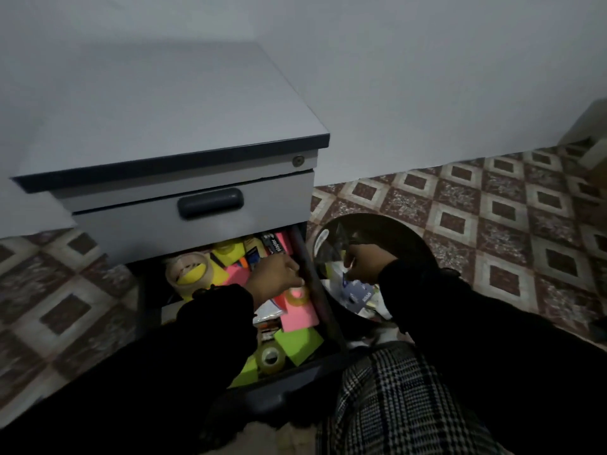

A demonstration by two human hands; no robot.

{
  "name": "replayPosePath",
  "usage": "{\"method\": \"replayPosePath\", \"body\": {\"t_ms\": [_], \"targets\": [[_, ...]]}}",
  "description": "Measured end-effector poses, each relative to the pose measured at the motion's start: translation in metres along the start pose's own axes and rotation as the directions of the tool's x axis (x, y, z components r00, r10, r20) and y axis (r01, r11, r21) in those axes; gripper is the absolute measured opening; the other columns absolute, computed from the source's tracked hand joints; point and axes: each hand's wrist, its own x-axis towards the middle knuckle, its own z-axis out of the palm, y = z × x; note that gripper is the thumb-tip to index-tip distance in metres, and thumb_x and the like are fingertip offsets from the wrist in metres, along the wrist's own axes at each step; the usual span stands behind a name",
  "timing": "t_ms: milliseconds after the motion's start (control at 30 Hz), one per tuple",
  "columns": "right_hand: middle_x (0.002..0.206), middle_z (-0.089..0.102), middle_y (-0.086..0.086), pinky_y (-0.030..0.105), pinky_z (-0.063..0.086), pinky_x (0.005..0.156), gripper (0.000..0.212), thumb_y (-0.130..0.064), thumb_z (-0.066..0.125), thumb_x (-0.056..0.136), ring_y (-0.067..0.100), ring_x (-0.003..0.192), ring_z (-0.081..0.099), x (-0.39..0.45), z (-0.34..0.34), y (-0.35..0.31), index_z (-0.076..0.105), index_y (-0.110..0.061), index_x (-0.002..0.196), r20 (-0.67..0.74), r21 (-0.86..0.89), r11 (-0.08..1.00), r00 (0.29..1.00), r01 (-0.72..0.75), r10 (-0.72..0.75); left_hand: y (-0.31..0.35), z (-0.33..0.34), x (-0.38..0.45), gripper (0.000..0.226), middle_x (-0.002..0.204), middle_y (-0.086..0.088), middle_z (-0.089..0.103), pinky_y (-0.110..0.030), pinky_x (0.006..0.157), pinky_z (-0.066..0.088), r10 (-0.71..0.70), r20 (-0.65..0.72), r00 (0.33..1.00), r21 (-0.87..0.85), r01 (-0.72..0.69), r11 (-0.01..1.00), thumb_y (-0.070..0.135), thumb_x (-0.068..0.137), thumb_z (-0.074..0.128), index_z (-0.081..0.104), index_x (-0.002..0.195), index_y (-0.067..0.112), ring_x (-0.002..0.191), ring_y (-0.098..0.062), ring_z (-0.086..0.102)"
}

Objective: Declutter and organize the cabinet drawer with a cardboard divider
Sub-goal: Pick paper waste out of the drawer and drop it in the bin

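Grey pedestal cabinet [157, 126] sits at the left, against the wall; its top drawer with the dark handle [210, 202] is closed. Below it, the lower drawer [315, 290] is pulled out toward you and crowded.

Contents from the left: a big roll of tan packing tape [188, 270] at the drawer's left side, standing tilted. Beside it, neon yellow sticky notes [230, 252] and pink sticky notes [238, 274], loosely overlapped. A dark box with white lettering [273, 246] lies near the back right corner. Nearer you, a small clear tape roll [297, 295] lies on more pink paper; another clear tape roll [271, 356] sits at the front, next to a green sticky pad [297, 341].

Your left hand [274, 277] reaches in from the lower left, black sleeve across the drawer's middle, wrist bent, fingers curled down at the drawer's right edge just above the small clear roll. You cannot tell if they grip anything.

Right of the drawer stands a round black waste bin [387, 224], touching or just beside the cabinet, with white papers and a bluish packet inside.

Your right hand [363, 266] hangs over the bin's mouth, palm down, fingers curled; a small white scrap [350, 265] seems pinched at the fingertips, though blur leaves it uncertain.

Checked fabric [394, 405] at the bottom centre; patterned tile floor [492, 208] to the right.
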Motion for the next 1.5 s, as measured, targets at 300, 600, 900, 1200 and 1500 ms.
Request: {"method": "replayPosePath", "body": {"t_ms": [300,600,900,1200,1500], "targets": [[0.121,0.059,0.014,0.027,0.043,0.085,0.033,-0.020,0.062,0.086,0.027,0.113,0.055,0.013,0.052,-0.074,0.056,-0.006,0.115,0.063,-0.069,0.989,0.990,0.128,-0.124,-0.087,-0.064,-0.049,0.037,0.099,-0.012,0.070,-0.031,0.081,0.047,-0.076,-0.085,0.993,0.134,0.087,0.987,0.020,0.076,0.077,0.064,0.108,0.005,0.096,-0.025,0.064],[0.121,0.060,0.014,0.029,0.043,0.088,0.035,-0.014,0.064,0.084,0.028,0.113,0.055,0.035,0.094,-0.098,0.056,-0.004,0.117,0.118,-0.135,0.962,0.968,0.236,-0.221,-0.148,-0.087,-0.067,0.047,0.114,-0.014,0.061,-0.039,0.090,0.045,-0.115,-0.027,0.993,0.257,0.118,0.959,0.029,0.075,0.074,0.060,0.112,0.002,0.107,-0.029,0.058],[0.138,0.045,0.011,0.034,0.042,0.096,0.055,-0.026,0.062,0.086,0.028,0.124,0.045,0.059,0.128,-0.095,0.040,-0.013,0.134,0.103,-0.259,0.900,0.937,0.350,-0.335,-0.176,-0.078,-0.058,0.032,0.106,-0.015,0.059,-0.036,0.083,0.043,-0.075,-0.041,0.996,0.355,0.085,0.931,0.016,0.075,0.072,0.056,0.100,0.004,0.101,-0.031,0.057],[0.150,0.028,0.005,0.040,0.029,0.106,0.082,-0.040,0.060,0.084,0.027,0.136,0.029,0.066,0.142,-0.093,0.014,-0.021,0.149,0.181,-0.431,0.834,0.939,0.343,-0.293,-0.188,-0.064,-0.050,0.056,0.122,-0.011,0.056,-0.043,0.093,0.045,-0.132,-0.053,0.990,0.404,0.142,0.904,0.016,0.078,0.068,0.043,0.128,0.010,0.113,-0.031,0.054],[0.154,0.017,0.006,0.040,0.026,0.107,0.088,-0.040,0.064,0.083,0.031,0.137,0.023,0.057,0.138,-0.093,0.010,-0.019,0.149,0.203,-0.392,0.842,0.927,0.371,-0.315,-0.183,-0.064,-0.048,0.060,0.120,-0.017,0.059,-0.037,0.093,0.044,-0.113,-0.191,0.975,0.164,0.145,0.976,0.013,0.078,0.072,0.044,0.130,0.002,0.112,-0.030,0.056]]}}
